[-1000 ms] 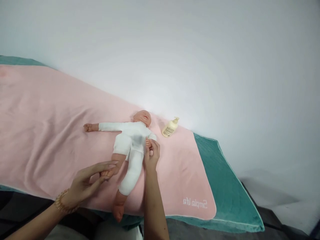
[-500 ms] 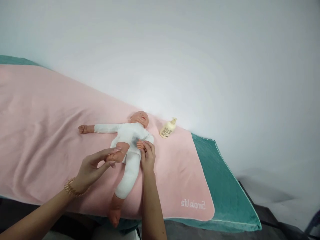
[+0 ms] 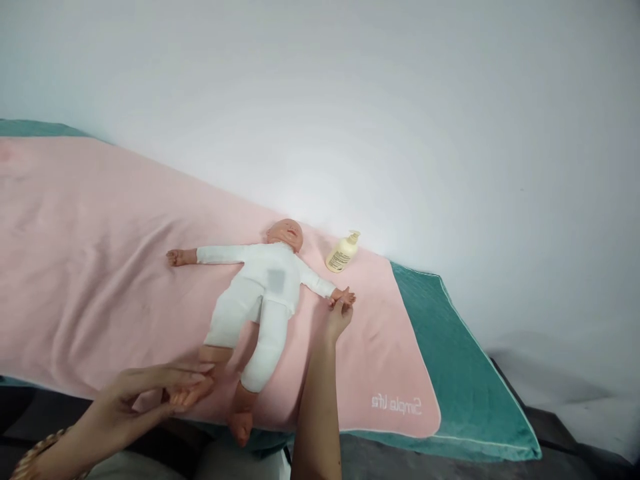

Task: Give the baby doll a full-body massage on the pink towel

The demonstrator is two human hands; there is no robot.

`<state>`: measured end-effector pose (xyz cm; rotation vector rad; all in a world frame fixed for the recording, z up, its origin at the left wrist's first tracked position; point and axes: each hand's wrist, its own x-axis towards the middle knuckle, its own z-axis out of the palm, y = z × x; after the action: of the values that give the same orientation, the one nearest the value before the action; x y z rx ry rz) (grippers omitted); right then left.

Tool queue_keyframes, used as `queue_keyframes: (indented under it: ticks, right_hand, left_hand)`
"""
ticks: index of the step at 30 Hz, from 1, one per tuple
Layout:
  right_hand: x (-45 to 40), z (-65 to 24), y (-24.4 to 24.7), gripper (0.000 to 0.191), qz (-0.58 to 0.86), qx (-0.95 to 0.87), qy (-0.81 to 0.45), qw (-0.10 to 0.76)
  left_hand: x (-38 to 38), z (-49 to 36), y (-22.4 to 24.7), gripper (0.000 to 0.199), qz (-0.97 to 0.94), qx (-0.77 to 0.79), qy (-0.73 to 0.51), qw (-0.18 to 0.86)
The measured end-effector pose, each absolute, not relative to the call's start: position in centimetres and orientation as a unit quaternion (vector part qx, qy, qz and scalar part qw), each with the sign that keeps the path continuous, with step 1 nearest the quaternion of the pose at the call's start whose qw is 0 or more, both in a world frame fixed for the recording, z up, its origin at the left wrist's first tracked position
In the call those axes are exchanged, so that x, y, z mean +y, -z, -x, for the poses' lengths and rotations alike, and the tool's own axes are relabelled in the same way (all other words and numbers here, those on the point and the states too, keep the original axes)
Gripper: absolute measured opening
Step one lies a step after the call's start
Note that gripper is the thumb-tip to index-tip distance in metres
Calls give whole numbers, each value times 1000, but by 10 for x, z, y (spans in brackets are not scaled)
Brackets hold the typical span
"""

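Observation:
A baby doll point(image 3: 280, 277) with a white cloth body and vinyl head, hands and feet lies on its back on a pink blanket point(image 3: 125, 280). My left hand point(image 3: 137, 400), with a beaded bracelet at the wrist, grips the doll's foot on the left side, near the blanket's front edge. My right hand point(image 3: 341, 315) is closed on the doll's hand at the right, its arm stretched outward. The doll's other arm reaches out to the left, and its other leg lies straight towards me.
A pale yellow pump bottle point(image 3: 343, 253) stands on the blanket right of the doll's head. Under the blanket is a green cover point(image 3: 450, 353), showing at the right end. A white wall point(image 3: 320, 107) rises behind.
My left hand has drawn the doll's bent leg down and out to the lower left. My right hand has carried the doll's hand from its belly out to the right.

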<state>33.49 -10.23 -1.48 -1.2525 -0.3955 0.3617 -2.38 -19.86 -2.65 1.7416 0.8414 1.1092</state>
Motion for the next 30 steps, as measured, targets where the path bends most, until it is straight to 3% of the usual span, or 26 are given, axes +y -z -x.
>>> queue_keyframes:
  ticks: [5, 12, 20, 25, 30]
  right_hand:
    - [-99, -341, 21, 34, 567, -167, -180, 787]
    - [-100, -336, 13, 39, 563, -160, -177, 791]
    - [-110, -309, -6, 45, 573, -260, -88, 772]
    - [-114, -282, -11, 28, 542, -532, 28, 651]
    - [-112, -271, -11, 27, 486, -724, 39, 487]
  left_hand:
    - [-211, 21, 55, 36, -768, 305, -372, 422]
    - [-218, 11, 84, 37, -770, 314, -389, 396]
    - [-209, 23, 47, 34, -762, 319, -412, 384]
    - [-190, 17, 6, 24, -697, 362, -468, 404]
    - [-156, 0, -17, 34, -650, 390, -509, 409]
